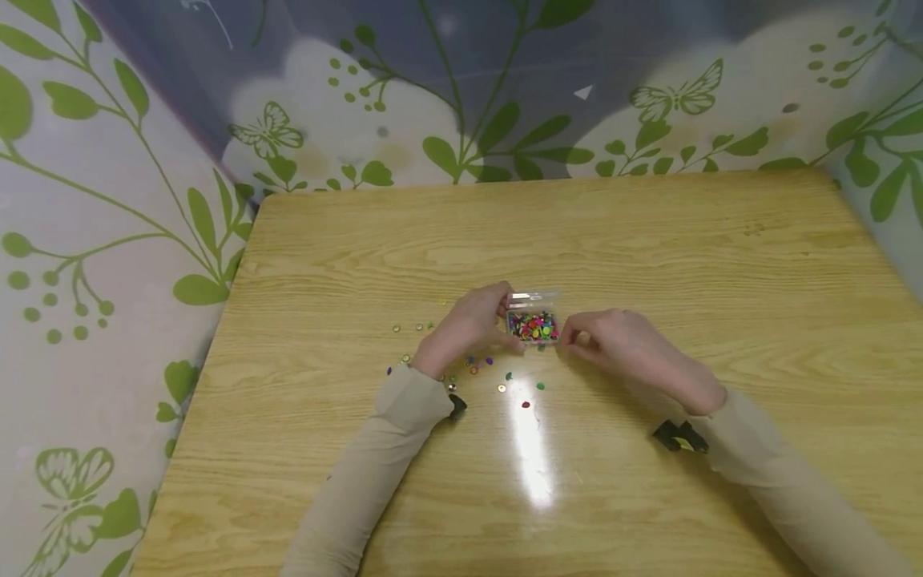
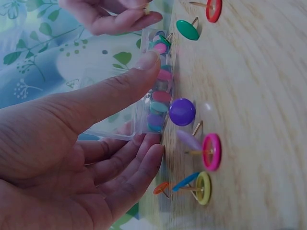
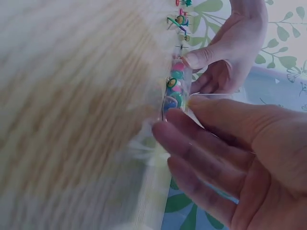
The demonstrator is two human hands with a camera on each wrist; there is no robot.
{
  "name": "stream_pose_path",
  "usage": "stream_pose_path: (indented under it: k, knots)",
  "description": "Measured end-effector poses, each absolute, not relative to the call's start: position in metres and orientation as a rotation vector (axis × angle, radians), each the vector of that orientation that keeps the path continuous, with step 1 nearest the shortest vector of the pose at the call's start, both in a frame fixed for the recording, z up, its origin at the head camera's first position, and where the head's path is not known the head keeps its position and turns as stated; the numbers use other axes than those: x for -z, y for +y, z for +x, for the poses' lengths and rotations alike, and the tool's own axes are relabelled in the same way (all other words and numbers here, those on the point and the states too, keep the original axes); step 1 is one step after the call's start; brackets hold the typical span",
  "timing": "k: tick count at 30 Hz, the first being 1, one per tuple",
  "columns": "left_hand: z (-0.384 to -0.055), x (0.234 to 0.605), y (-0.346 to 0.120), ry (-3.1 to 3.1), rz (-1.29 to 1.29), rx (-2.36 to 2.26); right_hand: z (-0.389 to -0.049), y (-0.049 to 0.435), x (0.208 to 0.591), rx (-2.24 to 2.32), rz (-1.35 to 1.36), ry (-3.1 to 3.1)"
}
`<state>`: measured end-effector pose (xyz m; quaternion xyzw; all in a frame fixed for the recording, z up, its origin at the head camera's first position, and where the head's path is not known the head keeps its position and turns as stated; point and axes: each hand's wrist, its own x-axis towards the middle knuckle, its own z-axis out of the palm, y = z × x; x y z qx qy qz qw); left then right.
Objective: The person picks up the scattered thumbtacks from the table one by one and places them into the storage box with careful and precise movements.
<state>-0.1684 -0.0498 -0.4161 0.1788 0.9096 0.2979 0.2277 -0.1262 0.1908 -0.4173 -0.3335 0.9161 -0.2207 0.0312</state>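
A small clear plastic box [image 1: 534, 327] full of colourful thumbtacks stands on the table with its lid raised at the back. My left hand [image 1: 472, 320] holds the box at its left end, thumb [image 2: 144, 64] across the front wall and fingers behind. At the box's right end is my right hand [image 1: 620, 344], thumb and fingers brought together. A tiny yellowish thing, apparently a thumbtack [image 2: 146, 9], shows at its fingertips in the left wrist view, mostly hidden. Loose thumbtacks lie near the box, among them a purple one [image 2: 182, 112] and a green one [image 2: 187, 29].
More thumbtacks are scattered left of and in front of the box, including a red one [image 1: 525, 405] and one by the left forearm [image 1: 406, 358]. The wood-grain table [image 1: 324, 264] meets a leaf-patterned wall [image 1: 490, 104] at the back and left.
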Motion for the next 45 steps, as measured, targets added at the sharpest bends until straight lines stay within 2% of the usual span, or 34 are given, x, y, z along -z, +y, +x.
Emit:
stream_pose_path:
  k: [18, 28, 45]
  knots:
    - [-0.168, 0.416, -0.05, 2.518, 0.497, -0.803, -0.136, 0.177, 0.415, 0.77, -1.088, 3.009]
    - [-0.167, 0.418, -0.051, 2.52, 0.51, -0.815, -0.142, 0.165, 0.417, 0.854, -1.23, 3.151]
    - [-0.168, 0.415, -0.048, 2.518, 0.484, -0.799, -0.14, 0.157, 0.418, 0.711, -1.121, 3.157]
